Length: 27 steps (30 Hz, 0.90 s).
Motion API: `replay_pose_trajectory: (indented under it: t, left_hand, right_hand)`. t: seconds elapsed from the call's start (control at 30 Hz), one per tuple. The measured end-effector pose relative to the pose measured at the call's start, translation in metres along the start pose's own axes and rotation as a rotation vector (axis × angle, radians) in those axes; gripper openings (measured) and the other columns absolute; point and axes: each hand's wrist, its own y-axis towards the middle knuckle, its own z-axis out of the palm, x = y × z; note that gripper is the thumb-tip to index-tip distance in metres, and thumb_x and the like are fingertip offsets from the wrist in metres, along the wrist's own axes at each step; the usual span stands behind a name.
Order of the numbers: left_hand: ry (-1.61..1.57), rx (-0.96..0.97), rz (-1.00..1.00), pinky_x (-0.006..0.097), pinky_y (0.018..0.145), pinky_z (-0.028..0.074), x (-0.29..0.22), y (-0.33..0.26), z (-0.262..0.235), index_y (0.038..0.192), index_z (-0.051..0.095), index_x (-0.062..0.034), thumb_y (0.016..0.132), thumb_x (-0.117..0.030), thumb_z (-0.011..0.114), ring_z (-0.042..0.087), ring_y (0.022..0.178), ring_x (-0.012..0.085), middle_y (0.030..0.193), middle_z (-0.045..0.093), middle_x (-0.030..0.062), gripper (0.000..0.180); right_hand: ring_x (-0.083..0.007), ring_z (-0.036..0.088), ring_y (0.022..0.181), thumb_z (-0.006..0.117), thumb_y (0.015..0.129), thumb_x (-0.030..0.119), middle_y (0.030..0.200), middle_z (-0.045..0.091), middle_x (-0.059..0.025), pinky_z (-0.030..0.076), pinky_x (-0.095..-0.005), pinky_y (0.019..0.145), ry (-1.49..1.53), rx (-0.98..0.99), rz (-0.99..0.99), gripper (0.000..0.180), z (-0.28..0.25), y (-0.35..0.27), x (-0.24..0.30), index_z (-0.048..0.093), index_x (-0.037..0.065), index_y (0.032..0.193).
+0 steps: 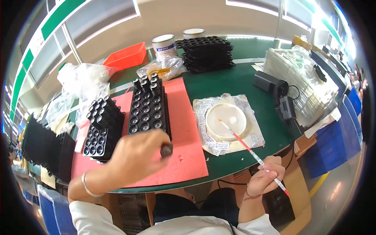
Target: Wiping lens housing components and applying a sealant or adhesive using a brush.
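Observation:
My left hand, slightly blurred, is closed on a small black cylindrical part above the red mat. Just beyond it stands a black tray of round pockets, with several black cylinders with shiny ends upright at its far end. In my right hand is a thin brush-like stick, white with red bands. Its orange tip reaches over a shallow round white dish, where a small white blob lies. The dish rests on a pad covered in printed paper.
Another filled black tray stands left, near a black stack. Behind are clear bags, a red bin, cans and stacked black trays. A black corded device and stacked clear trays lie right.

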Motion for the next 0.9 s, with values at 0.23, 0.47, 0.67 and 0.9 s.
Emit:
replay_pose_trajectory:
  t: [0.23,0.47,0.67,0.9]
  left_hand:
    - [-0.255,-0.056,0.01,0.03,0.059,0.051,0.018,-0.033,0.053,0.092,0.057,-0.0043,0.068,-0.007,0.071,0.063,0.068,0.0219,0.079,0.062,0.0077,0.028]
    - [-0.546,0.05,-0.273,0.027,0.066,0.05,0.026,-0.037,0.054,0.098,0.057,-0.002,0.075,-0.01,0.07,0.062,0.076,0.018,0.088,0.063,0.0088,0.028]
    - [-0.777,0.039,-0.421,0.026,0.071,0.05,0.031,-0.04,0.057,0.107,0.057,-0.0002,0.081,-0.011,0.065,0.061,0.081,0.0132,0.093,0.064,0.0072,0.03]
    - [-1.062,0.064,-0.573,0.024,0.074,0.049,0.039,-0.04,0.058,0.111,0.056,0.0035,0.084,-0.015,0.065,0.06,0.083,0.0099,0.093,0.064,0.0072,0.034]
  right_hand:
    - [-0.0179,0.043,0.056,0.043,0.092,0.02,0.061,0.046,-0.005,0.035,-0.0299,0.054,-0.13,0.098,-0.097,0.024,-0.013,0.02,-0.003,0.05,0.004,0.076]
    - [-0.0174,0.041,0.054,0.045,0.091,0.022,0.058,0.044,-0.0043,0.033,-0.0298,0.053,-0.175,0.148,-0.084,0.026,-0.005,0.019,0.004,0.05,0.004,0.073]
    - [-0.0123,0.034,0.055,0.037,0.097,0.024,0.061,0.039,-0.0028,0.029,-0.0267,0.053,-0.046,-0.026,0.164,0.031,0.01,0.014,0.006,0.042,0.005,0.072]
    - [-0.0107,0.033,0.056,0.039,0.097,0.032,0.061,0.036,-0.0015,0.029,-0.0246,0.056,0.557,-0.263,0.598,0.03,0.029,0.006,0.017,0.041,0.008,0.079]
